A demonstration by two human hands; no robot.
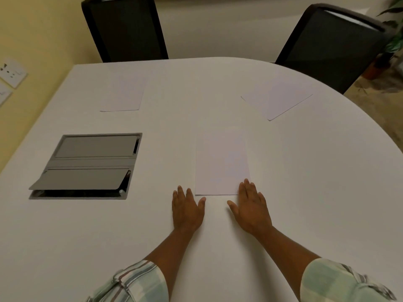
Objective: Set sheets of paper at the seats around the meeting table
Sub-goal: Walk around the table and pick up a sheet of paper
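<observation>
Paper lies flat on the worktop before me, two more sheets at the far seats. My left hand rests spread beside it, right hand fingertips on its corner, neither gripping. Thin, floppy, slippery: I'd slide it or pinch an edge.

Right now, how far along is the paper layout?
Done: one sheet lies before the left chair, another angled before the right chair. In hand: a third sheet lies flat, right hand fingertips on its near corner, left hand beside it on the table. Seats out of view can't be judged.
</observation>
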